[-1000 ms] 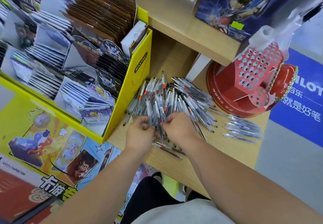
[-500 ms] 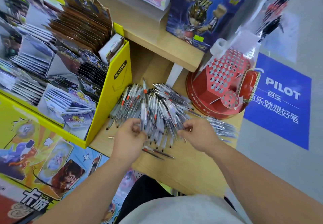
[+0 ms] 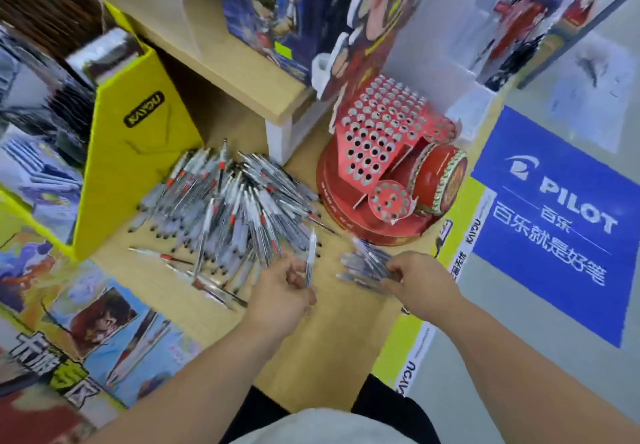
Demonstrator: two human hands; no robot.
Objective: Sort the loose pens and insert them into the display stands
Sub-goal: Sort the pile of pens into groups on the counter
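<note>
A big heap of loose clear pens (image 3: pixel 228 201), some with red bands, lies on the wooden shelf (image 3: pixel 322 350). My left hand (image 3: pixel 282 293) pinches one clear pen (image 3: pixel 310 260) that points up and away from me. My right hand (image 3: pixel 417 279) rests curled on a smaller bunch of pens (image 3: pixel 363 263) to the right of the heap; whether it grips them is blurred. Behind that bunch stands the red drum-shaped display stand (image 3: pixel 384 163), its many holes without pens.
A yellow card display box (image 3: pixel 135 166) walls off the left of the heap. An upper wooden shelf (image 3: pixel 242 72) with boxed goods overhangs the back. The shelf's right edge drops to a grey floor with a blue Pilot sign (image 3: pixel 561 215).
My right hand has left the heap and moved right to the smaller bunch. My left hand now holds a single pen lifted from the heap. The view has swung right.
</note>
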